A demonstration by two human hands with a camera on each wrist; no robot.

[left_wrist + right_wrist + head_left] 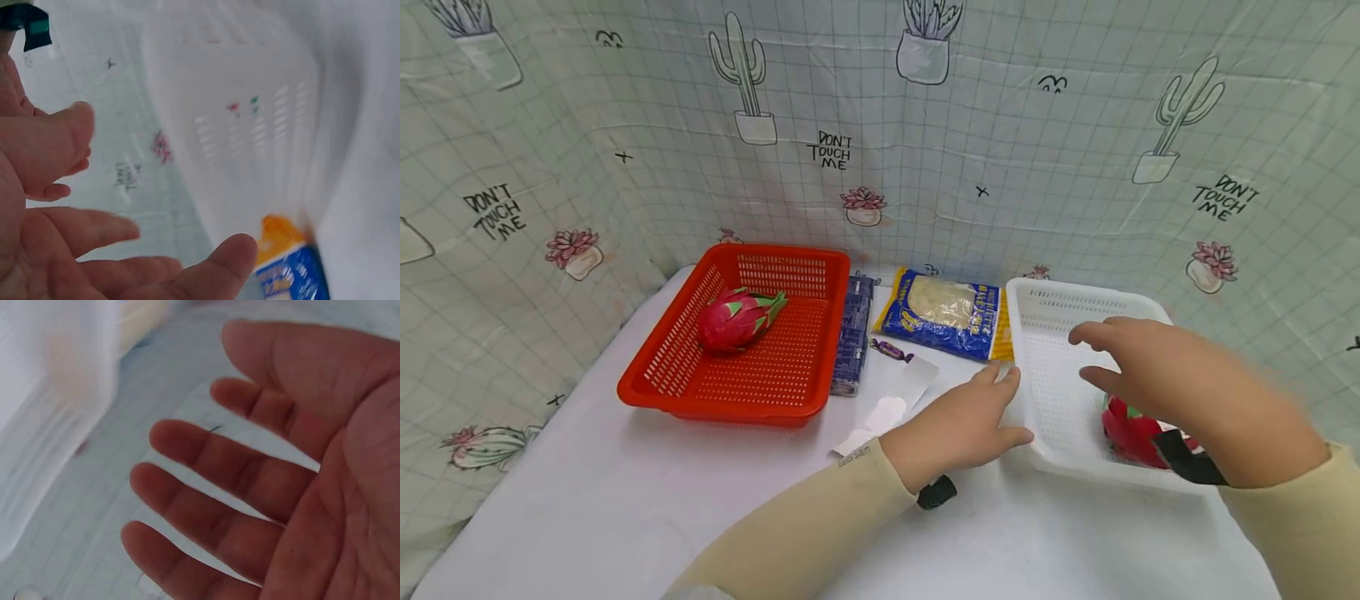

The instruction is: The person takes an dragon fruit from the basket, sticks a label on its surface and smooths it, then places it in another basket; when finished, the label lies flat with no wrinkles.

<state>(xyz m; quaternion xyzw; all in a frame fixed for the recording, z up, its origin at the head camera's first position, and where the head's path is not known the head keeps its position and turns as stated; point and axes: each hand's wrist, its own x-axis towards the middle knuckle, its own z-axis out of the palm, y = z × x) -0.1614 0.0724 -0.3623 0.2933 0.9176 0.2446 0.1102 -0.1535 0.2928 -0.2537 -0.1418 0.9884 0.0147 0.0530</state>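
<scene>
My left hand [973, 421], its fingers spread, is beside the left wall of the white basket [1026, 400] and holds nothing. In the left wrist view the basket's slotted side [234, 81] fills the space past the fingers. Over the right part of the same basket hovers my right hand [1180, 375], also without anything in it. The right wrist view shows its fingers [231, 469] apart and gently bent, near the basket's wall [94, 369]. A red dragon fruit [1127, 429] lies in the basket's near right corner, partly hidden by my right hand and its black strap.
On the left stands a red basket [737, 408] holding another dragon fruit [730, 321]. Between the baskets lie a dark blue flat box [852, 333], a blue and yellow bag [943, 312], a purple wrapped candy [891, 350] and a white paper piece [887, 412]. A patterned cloth [880, 108] hangs behind.
</scene>
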